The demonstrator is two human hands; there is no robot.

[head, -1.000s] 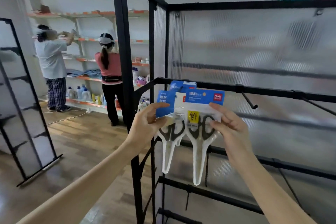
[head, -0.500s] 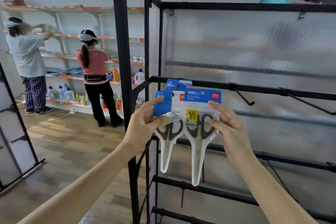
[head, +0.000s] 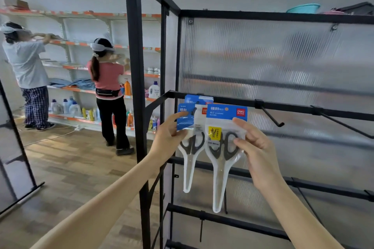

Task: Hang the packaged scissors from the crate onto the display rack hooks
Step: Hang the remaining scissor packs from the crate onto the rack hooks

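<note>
From my remote feed: both hands are up at the black display rack (head: 273,16), working at its middle crossbar (head: 293,107). The right hand (head: 257,147) pinches the front scissors pack (head: 223,147) at the handle end, thumb and fingers clamped on the plastic; its blue header card sits just below the bar, blades pointing down. The left hand (head: 170,137) grips a second scissors pack (head: 192,139) by its blue card, index finger extended along the top. I see a third blue card (head: 199,99) behind, up at the bar; whether it is on a hook I cannot tell. An empty hook (head: 270,116) juts out to the right. Two people (head: 107,79) stand at background shelves (head: 81,14).
</note>
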